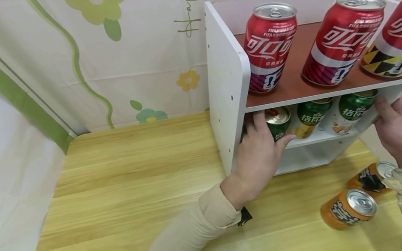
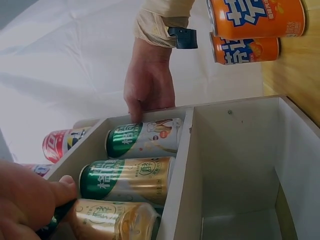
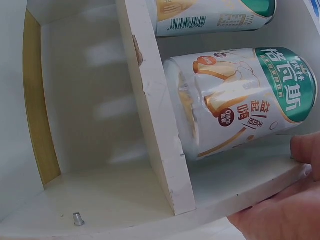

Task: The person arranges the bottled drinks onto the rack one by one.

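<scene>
My left hand grips the leftmost green-and-gold drink can on the middle level of a white shelf unit. Its thumb crosses the front of that can, while the far fingers are partly hidden by the side panel. Beside it stand a second green-and-gold can and a green-and-white can. On the unit's right side, my right hand holds the edge of the side panel. The thumb shows on the inner face in the right wrist view, close to the green-and-white can.
Three red cola cans, one of them here, stand on the top level. Two orange soda cans are on the wooden table in front of the unit. A small metal peg sticks out inside the lower compartment. Patterned cloth hangs behind.
</scene>
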Available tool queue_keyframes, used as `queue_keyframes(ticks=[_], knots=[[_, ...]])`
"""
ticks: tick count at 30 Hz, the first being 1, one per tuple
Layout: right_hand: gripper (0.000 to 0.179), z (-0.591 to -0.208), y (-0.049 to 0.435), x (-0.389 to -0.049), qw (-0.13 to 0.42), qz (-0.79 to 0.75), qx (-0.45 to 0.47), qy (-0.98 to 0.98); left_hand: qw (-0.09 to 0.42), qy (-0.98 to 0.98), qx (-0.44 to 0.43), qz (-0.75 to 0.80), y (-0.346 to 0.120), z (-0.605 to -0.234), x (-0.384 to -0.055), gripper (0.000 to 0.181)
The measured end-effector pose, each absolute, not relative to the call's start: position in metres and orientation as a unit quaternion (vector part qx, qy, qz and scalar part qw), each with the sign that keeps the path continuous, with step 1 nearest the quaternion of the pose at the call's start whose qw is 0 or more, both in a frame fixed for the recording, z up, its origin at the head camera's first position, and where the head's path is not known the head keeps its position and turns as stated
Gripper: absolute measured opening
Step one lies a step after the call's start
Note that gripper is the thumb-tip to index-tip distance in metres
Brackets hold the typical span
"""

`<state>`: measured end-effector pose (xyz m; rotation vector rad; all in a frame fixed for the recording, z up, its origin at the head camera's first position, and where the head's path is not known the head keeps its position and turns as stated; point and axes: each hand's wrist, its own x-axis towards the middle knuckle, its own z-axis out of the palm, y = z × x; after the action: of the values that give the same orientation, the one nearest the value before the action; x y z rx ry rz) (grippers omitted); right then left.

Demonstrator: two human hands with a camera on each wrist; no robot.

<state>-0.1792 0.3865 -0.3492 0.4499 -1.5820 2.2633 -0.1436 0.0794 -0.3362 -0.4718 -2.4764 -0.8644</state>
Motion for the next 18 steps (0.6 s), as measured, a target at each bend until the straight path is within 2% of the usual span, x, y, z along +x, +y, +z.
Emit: queue_keyframes(ticks=[5,18], knots=[[0.039,-0.3483,0.3864,-0.1792,0.174,0.797,0.153,-0.558,0.263,-0.895,-0.183,-0.309,0.082,-0.3371,-0.1457,0.095],[0.039,-0.3493,0.3849,-0.1804,0.171,0.803,0.157,-0.548,0.284,-0.902,-0.165,-0.279,0.0869,-0.3396,-0.1493,0.081]])
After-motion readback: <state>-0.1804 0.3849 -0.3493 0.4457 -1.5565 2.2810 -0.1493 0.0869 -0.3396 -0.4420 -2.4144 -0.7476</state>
